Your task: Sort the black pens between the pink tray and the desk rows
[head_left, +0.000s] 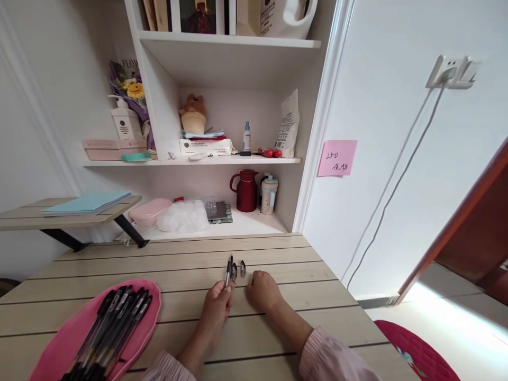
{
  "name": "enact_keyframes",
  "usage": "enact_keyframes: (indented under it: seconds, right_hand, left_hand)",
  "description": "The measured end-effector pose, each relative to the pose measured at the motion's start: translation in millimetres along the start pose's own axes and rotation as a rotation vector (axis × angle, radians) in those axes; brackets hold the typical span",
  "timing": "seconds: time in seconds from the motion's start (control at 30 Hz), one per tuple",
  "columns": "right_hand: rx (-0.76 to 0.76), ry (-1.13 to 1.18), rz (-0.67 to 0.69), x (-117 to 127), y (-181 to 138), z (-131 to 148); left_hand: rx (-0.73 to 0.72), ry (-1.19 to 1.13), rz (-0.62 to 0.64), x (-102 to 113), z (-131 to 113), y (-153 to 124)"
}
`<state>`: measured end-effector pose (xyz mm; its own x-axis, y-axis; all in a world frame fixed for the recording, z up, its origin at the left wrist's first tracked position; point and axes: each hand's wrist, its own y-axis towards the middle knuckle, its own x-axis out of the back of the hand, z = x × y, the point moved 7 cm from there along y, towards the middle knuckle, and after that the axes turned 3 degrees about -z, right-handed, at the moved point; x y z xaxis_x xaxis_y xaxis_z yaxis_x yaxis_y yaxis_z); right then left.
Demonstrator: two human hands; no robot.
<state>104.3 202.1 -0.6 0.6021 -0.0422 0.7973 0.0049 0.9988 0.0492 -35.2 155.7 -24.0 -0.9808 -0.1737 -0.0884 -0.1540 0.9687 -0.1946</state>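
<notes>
My left hand (217,300) is closed round the lower part of a pen (228,271), whose bare dark tip points up and away from me. Close to the pen's right side is a black pen cap (234,272). A second black cap (243,268) lies on the table slightly further right. My right hand (262,291) rests on the tabletop just right of the caps, its fingers curled under; anything inside them is hidden. To the left, a pink scalloped tray (153,312) holds several black capped pens (119,317).
The slatted wooden table (317,328) reaches back to white shelves (254,225) with a red jug (246,191) and a light tumbler (269,196). A small raised stand (24,214) at left carries a blue folder (91,202). A pink stool seat (420,352) is at lower right.
</notes>
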Motion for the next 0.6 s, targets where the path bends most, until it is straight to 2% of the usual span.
enact_keyframes:
  seconds: [0.1,0.17,0.3,0.37,0.6]
  right_hand:
    - [-0.016,0.119,0.048,7,-1,-11]
    - [-0.039,0.276,0.090,11,0,-17]
    - [-0.118,0.979,0.136,16,4,-19]
    - [-0.134,1.194,0.141,17,5,-16]
    - [-0.192,1.357,0.164,11,8,-12]
  left_hand:
    - [-0.037,0.052,0.036,-4,2,0]
    - [-0.098,0.121,0.060,-7,0,-1]
    - [-0.220,0.270,0.092,-13,-8,-6]
    - [-0.229,0.306,0.095,-15,-9,-8]
    - [-0.264,0.419,0.127,-17,-9,-9]
